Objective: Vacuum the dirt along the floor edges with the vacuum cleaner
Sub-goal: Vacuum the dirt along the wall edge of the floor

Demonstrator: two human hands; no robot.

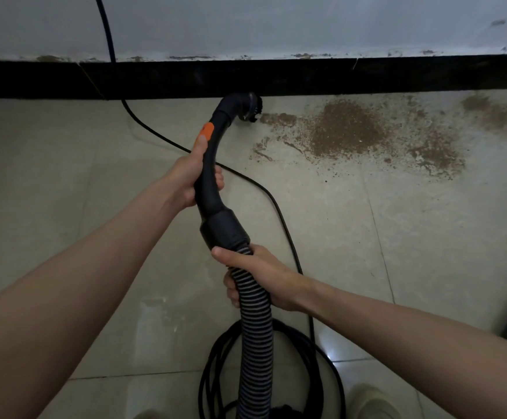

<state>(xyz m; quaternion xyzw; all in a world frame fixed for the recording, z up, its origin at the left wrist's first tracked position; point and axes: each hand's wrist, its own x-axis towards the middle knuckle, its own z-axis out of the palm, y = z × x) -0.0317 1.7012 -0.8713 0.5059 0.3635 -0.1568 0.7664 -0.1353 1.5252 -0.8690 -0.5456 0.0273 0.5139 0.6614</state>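
Head view. Vacuum handle (208, 176): black curved tube with orange slider (205, 132), gripped by left hand (190, 179), thumb laid along the tube just below the slider. Brush nozzle (247, 108): at the tube's far end, beyond the left hand, against the black skirting (337, 77). Ribbed hose (253, 322): gripped by right hand (259, 278) just below the collar, nearer the body. Dirt (349, 131): brown patch on floor tiles (427, 237), right of nozzle, its nearest edge just beside the brush. Power cord (276, 204): runs from the wall past both hands; coiled below.
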